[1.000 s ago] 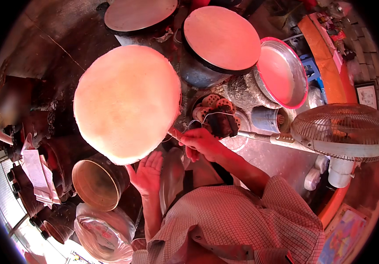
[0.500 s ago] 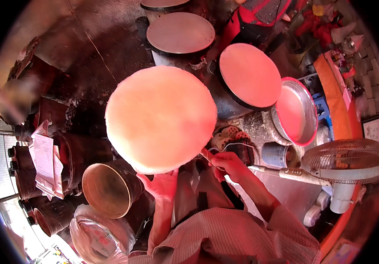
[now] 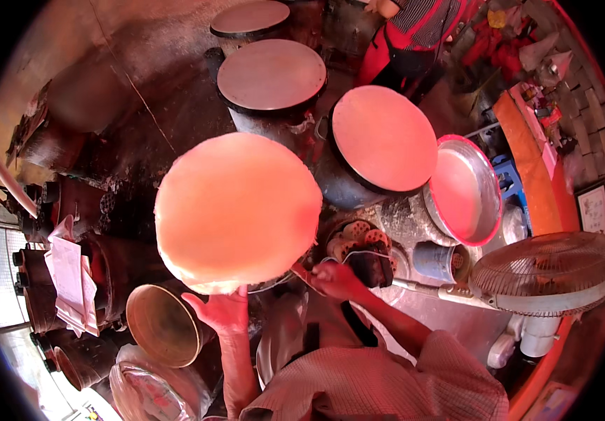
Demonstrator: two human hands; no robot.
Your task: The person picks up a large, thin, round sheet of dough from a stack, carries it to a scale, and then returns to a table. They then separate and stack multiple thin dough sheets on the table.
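Observation:
A large, pale, round thin sheet, pancake-like with a ragged edge (image 3: 239, 210), lies in front of me. What supports it is hidden. My left hand (image 3: 224, 312) is palm up at its near edge, thumb spread out and a finger reaching to the rim; the other fingers are partly hidden. My right hand (image 3: 334, 279) is closed around a narrow, flat, reddish-brown tool (image 3: 301, 271), whose tip meets the sheet's lower right edge. Beyond it, a round griddle top (image 3: 385, 139) sits on a dark drum. Right of that stands a red-rimmed metal basin (image 3: 493, 200) with pale liquid.
Two more round-topped drums (image 3: 271, 74) stand farther back, near another person (image 3: 415, 45). Perforated coal briquettes (image 3: 358, 231) and a grey bucket (image 3: 434, 259) lie right of my hands, with a fan (image 3: 544, 274) beyond. An open brown pot (image 3: 164, 325) stands at left.
My view has shifted, so the surroundings sit lower and slightly left. Both hands have moved left, the left one more toward the sheet's lower edge. The tool stays in my right hand.

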